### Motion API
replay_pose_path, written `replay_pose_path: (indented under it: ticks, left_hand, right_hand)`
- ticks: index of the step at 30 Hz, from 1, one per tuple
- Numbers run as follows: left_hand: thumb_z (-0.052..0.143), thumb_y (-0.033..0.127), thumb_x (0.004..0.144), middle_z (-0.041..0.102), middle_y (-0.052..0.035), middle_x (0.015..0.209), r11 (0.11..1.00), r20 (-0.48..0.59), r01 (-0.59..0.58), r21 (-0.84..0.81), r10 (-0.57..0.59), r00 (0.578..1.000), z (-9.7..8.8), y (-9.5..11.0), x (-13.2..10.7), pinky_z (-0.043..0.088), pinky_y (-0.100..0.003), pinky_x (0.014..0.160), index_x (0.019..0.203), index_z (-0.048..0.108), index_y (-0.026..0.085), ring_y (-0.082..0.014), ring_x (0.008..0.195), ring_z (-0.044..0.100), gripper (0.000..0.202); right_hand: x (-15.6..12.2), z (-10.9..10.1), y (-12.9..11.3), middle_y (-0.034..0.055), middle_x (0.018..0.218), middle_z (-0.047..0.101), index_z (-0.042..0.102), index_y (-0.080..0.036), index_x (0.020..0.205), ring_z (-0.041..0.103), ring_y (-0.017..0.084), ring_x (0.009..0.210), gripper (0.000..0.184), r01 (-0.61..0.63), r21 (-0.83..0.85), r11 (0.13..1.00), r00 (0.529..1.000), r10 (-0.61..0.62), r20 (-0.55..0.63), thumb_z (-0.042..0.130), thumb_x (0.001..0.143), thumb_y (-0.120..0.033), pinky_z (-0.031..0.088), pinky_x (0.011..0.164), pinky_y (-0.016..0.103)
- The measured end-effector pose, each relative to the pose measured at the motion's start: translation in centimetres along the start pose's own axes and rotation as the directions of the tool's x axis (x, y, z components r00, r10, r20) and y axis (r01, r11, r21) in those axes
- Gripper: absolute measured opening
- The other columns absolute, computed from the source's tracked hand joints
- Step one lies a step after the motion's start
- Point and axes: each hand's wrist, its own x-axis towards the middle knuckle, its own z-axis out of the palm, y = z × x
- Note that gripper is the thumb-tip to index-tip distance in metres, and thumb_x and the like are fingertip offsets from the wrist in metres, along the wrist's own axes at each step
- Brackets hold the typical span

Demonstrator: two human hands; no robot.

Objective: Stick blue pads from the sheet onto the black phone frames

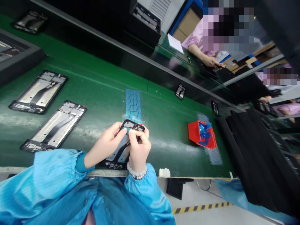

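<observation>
Both my hands hold a black phone frame (131, 125) over the near edge of the green belt. My left hand (105, 144) grips its left side with the thumb laid on the upper end. My right hand (138, 147), with a pearl bracelet at the wrist, pinches the upper end with thumb and fingers pressed together. The frame's lower end (114, 162) shows below my hands. A sheet of small blue stickers (133, 104) lies on the belt just beyond the frame.
Two more phone frames (55, 125) (39, 91) lie on the green belt (98, 81) at the left. A red bin (199, 135) with blue scraps stands at the right, next to black trays (253, 150). A person in pink works across the belt.
</observation>
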Motion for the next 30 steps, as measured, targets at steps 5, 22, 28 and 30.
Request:
replay_pose_path:
  ticks: [5, 22, 28, 30]
  left_hand:
    - [0.046, 0.038, 0.088, 0.06, 0.0008, 0.078, 1.0, 0.003, -0.007, 0.012, 0.007, 1.0, 0.0, -0.2, -0.2, 0.044, -0.024, 0.065, 0.089, 0.056, 0.019, -0.016, 0.073, 0.057, 0.021]
    - [0.043, 0.037, 0.092, 0.067, -0.0023, 0.097, 0.985, -0.098, -0.097, 0.143, 0.111, 0.989, 0.7, -0.1, -1.7, 0.046, -0.024, 0.072, 0.104, 0.053, 0.022, -0.0175, 0.083, 0.063, 0.022]
    - [0.038, 0.037, 0.093, 0.07, -0.002, 0.089, 0.931, -0.08, -0.14, 0.338, 0.176, 0.981, 0.2, 0.2, -1.4, 0.047, -0.023, 0.065, 0.104, 0.055, 0.02, -0.0177, 0.077, 0.066, 0.027]
    - [0.035, 0.037, 0.093, 0.07, -0.0022, 0.083, 0.887, -0.08, -0.134, 0.442, 0.188, 0.979, -0.1, 0.3, -1.1, 0.047, -0.023, 0.06, 0.104, 0.056, 0.019, -0.0182, 0.072, 0.067, 0.03]
  right_hand:
    - [-0.1, -0.1, -0.2, 0.006, 0.097, 0.061, 0.066, -0.019, 0.067, 0.056, 0.019, 0.106, 0.011, 0.049, -0.034, 0.998, 0.999, -0.048, 0.008, 0.065, 0.074, -0.027, 0.045, 0.092, 0.034]
    - [-0.5, -0.4, -1.5, 0.0137, 0.126, 0.045, 0.058, -0.02, 0.086, 0.039, 0.027, 0.126, 0.015, 0.247, -0.237, 0.94, 0.958, -0.274, -0.086, 0.064, 0.075, -0.028, 0.039, 0.1, 0.046]
    - [0.5, -1.5, -1.7, 0.0093, 0.114, 0.058, 0.044, -0.019, 0.117, 0.06, 0.019, 0.099, 0.051, -0.059, 0.011, 0.998, 0.975, 0.056, 0.214, 0.066, 0.074, -0.033, 0.05, 0.088, 0.036]
    - [0.3, -1.5, -1.8, 0.0039, 0.098, 0.063, 0.048, -0.019, 0.106, 0.062, 0.016, 0.089, 0.033, -0.124, 0.036, 0.992, 0.956, 0.11, 0.271, 0.061, 0.077, -0.031, 0.051, 0.086, 0.035]
